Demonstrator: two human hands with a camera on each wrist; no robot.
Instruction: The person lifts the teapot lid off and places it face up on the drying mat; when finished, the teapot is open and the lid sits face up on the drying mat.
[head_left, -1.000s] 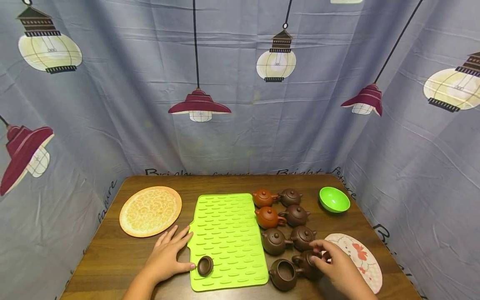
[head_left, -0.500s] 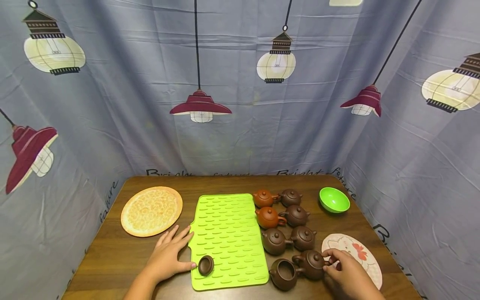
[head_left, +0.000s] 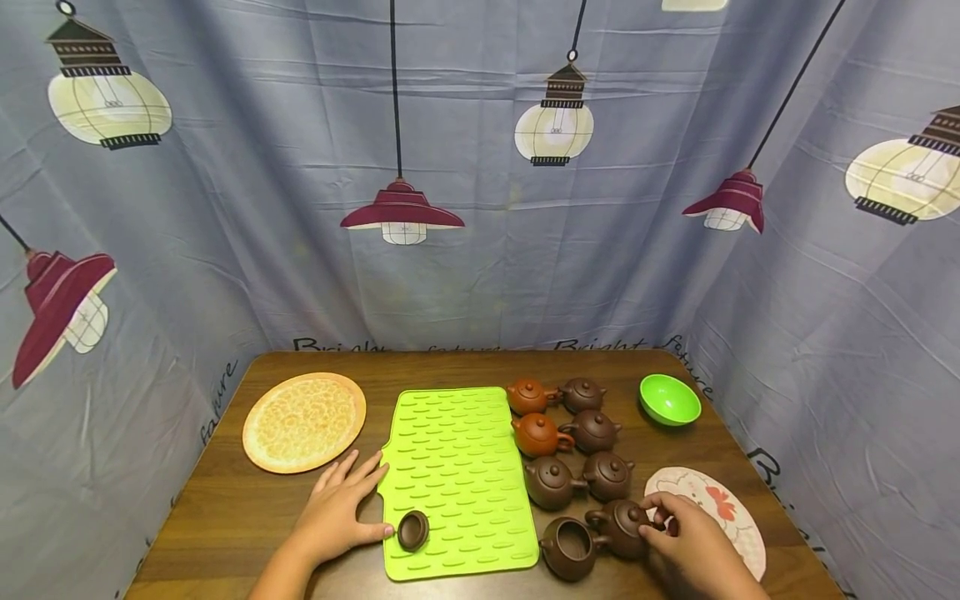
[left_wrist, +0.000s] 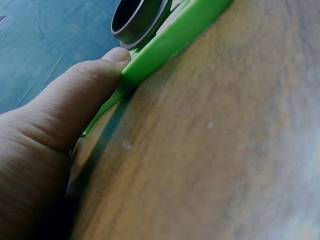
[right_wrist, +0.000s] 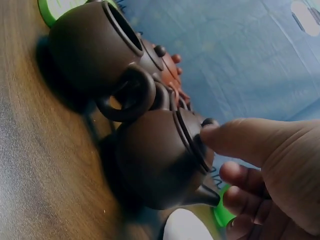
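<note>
My left hand point(head_left: 330, 517) rests with spread fingers at the left edge of the green mat point(head_left: 457, 467). Its thumb reaches that edge beside an upturned brown lid point(head_left: 412, 531). The left wrist view shows the thumb against the mat's rim point(left_wrist: 165, 52), just below the lid point(left_wrist: 142, 20). My right hand point(head_left: 693, 542) holds the right side of a lidded brown teapot point(head_left: 621, 533), thumb and forefinger curled about it. In the right wrist view the thumb lies on the teapot's lid point(right_wrist: 187, 137) near the knob; the forefinger is hidden. An open, lidless brown pot point(head_left: 566, 562) stands to the left.
Several brown teapots point(head_left: 551, 483) and two orange ones point(head_left: 538, 435) stand in two columns along the mat's right side. A green bowl point(head_left: 670, 400) is at the back right, a pink-patterned disc point(head_left: 712, 504) under or beside my right hand, a round yellow mat point(head_left: 303, 422) at the left.
My right hand has shifted right from above the teapot's lid to its right side, uncovering the lid. My left hand has stayed in place.
</note>
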